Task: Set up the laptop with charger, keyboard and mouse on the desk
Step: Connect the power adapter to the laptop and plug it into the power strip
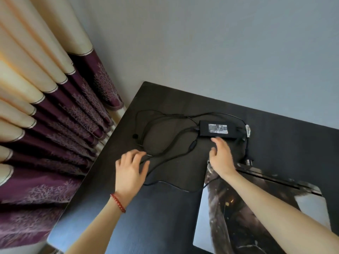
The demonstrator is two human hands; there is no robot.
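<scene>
Both of my hands are over the charger's loose cable on the dark desk (165, 226).

My left hand (131, 170), red bead bracelet (118, 202) at the wrist, lies on the black cable (165, 142), fingers curled about a strand; I cannot tell if it is truly pinched. My right hand (221, 156) hovers relaxed, fingers spread wide, holding nothing, just beside the charger brick (218, 128), which lies label up near the wall (201, 43). The closed laptop (229, 217) with printed lid lies at right, near the plug (248, 160). Curtains (45, 125) hang at left.
</scene>
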